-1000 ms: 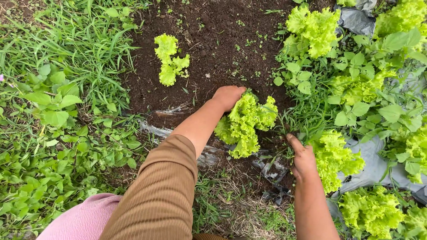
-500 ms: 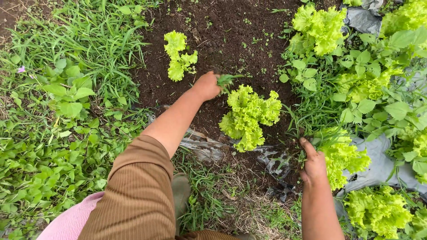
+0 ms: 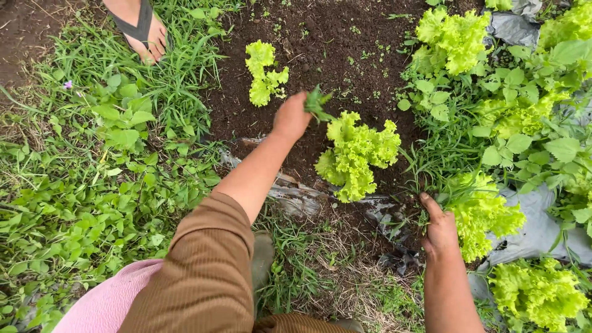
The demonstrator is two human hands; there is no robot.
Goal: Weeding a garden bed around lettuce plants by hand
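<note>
My left hand [image 3: 291, 115] is raised over dark soil [image 3: 333, 55] and closed on a small pulled green weed [image 3: 318, 102], whose leaves stick out to the right of the fist. Just right of it grows a light green lettuce [image 3: 356, 154]. A smaller lettuce [image 3: 264, 72] stands at the upper left of the hand. My right hand [image 3: 441, 229] rests low at the base of another lettuce [image 3: 484, 213], fingers curled into grass blades there; what it grips is hidden.
Grey plastic mulch sheet [image 3: 535, 233] lies torn along the bed edge. Grass and broad-leaved weeds [image 3: 117, 160] cover the left side. Another person's foot in a sandal [image 3: 140, 28] stands at the top left. More lettuces [image 3: 453, 37] grow at the right among weeds.
My left hand has lifted away from the base of the middle lettuce, up and left, now holding a pulled weed. The view has shifted, and the sandalled foot has come in.
</note>
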